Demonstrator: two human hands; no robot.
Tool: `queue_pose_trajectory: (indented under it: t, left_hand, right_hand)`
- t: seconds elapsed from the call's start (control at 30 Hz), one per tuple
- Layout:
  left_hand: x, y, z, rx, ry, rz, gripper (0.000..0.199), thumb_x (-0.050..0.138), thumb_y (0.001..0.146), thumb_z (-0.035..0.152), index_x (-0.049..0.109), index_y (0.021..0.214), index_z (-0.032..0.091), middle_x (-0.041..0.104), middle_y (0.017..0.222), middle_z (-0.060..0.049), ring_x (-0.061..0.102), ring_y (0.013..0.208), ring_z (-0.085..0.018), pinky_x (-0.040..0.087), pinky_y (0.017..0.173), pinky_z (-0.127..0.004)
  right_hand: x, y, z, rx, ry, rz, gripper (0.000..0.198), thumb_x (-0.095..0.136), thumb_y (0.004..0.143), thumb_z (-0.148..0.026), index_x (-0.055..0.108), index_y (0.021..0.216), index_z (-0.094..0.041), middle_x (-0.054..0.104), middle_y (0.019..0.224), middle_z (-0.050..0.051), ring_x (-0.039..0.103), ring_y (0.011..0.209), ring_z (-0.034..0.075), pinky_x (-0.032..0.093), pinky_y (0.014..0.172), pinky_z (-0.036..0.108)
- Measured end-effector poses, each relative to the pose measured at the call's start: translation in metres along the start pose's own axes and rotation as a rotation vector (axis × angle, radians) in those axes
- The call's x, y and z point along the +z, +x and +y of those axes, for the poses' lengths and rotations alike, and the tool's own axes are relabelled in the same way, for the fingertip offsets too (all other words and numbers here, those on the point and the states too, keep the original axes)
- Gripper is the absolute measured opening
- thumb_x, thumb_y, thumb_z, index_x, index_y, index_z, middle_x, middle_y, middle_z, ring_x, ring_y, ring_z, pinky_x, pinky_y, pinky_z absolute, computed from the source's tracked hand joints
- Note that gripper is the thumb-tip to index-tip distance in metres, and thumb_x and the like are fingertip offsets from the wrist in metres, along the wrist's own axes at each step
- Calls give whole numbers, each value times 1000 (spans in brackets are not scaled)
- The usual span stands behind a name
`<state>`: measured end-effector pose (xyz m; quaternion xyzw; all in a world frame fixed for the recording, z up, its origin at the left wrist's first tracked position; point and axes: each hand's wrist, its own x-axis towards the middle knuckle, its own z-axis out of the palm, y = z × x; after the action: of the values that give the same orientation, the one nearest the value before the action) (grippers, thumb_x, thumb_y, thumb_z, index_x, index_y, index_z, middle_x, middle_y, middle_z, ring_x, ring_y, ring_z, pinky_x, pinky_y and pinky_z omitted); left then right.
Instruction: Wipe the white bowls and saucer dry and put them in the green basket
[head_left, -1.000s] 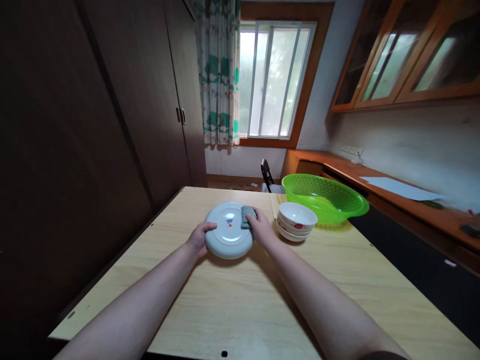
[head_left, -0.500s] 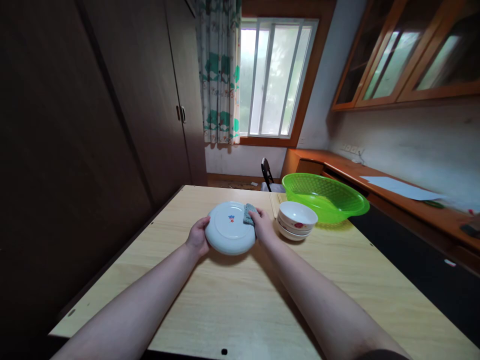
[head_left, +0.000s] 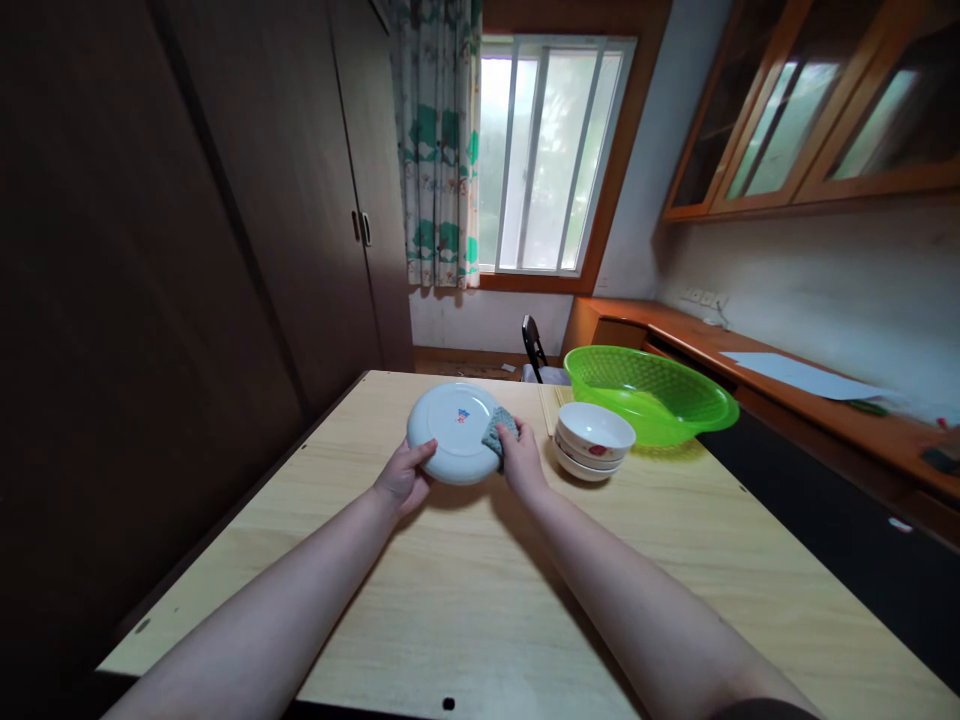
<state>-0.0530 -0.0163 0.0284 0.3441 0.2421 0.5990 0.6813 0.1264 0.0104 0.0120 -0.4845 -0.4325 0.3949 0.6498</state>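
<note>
A white plate (head_left: pixel 454 445) is held above the table with its underside facing up, a small blue and red mark at its centre. My left hand (head_left: pixel 406 474) grips the plate's near left rim, thumb on top and fingers beneath. At the right rim, my right hand (head_left: pixel 521 458) is closed on a grey-green cloth (head_left: pixel 497 432), which lies over the plate's edge. The fingers under the plate are hidden. To the right of my right hand stands a stack of white bowls (head_left: pixel 595 440) with a red flower pattern.
A bright green plastic basket (head_left: pixel 690 392) stands behind the bowls on the light wooden table (head_left: pixel 420 620). Beside the bowls lie thin light sticks (head_left: pixel 550 405), partly hidden. A dark wardrobe (head_left: pixel 225 250) borders the left; an orange-brown desk (head_left: pixel 787 380) runs along the right.
The plate has shifted slightly away and to the left, and its mark has turned. My left thumb now lies farther over the rim. The cloth has moved a little along the right edge.
</note>
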Motion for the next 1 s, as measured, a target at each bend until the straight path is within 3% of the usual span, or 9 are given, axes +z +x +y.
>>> queue_pose_trajectory:
  t: [0.27, 0.47, 0.8, 1.0]
  left_hand:
    - [-4, 3, 1, -20, 52, 65, 65, 69, 57, 16, 56, 121, 14, 71, 96, -11, 65, 92, -31, 51, 85, -41]
    - [-10, 4, 0, -66, 57, 52, 68, 65, 52, 12, 57, 120, 12, 71, 95, -12, 66, 86, -31, 52, 81, -41]
    - [-16, 6, 0, -112, 71, 27, 66, 61, 54, 11, 57, 120, 10, 72, 93, -12, 66, 87, -31, 51, 82, -42]
    - [-13, 6, -1, -101, 42, 77, 60, 60, 57, 11, 59, 117, 8, 72, 90, -12, 66, 89, -32, 52, 83, -43]
  right_hand:
    - [-4, 3, -1, -84, -81, -17, 40, 63, 72, -43, 54, 103, -20, 62, 102, 8, 58, 97, 22, 45, 89, 39]
    - [-6, 10, -1, -40, -98, -108, 37, 62, 72, -43, 56, 100, -19, 63, 98, 8, 59, 93, 23, 46, 86, 39]
    - [-5, 8, -3, -61, -235, -98, 35, 61, 73, -41, 56, 100, -20, 64, 99, 8, 59, 94, 23, 45, 87, 38]
    - [-3, 8, 0, -35, -261, -117, 38, 59, 74, -42, 54, 103, -18, 62, 103, 10, 58, 97, 24, 45, 88, 38]
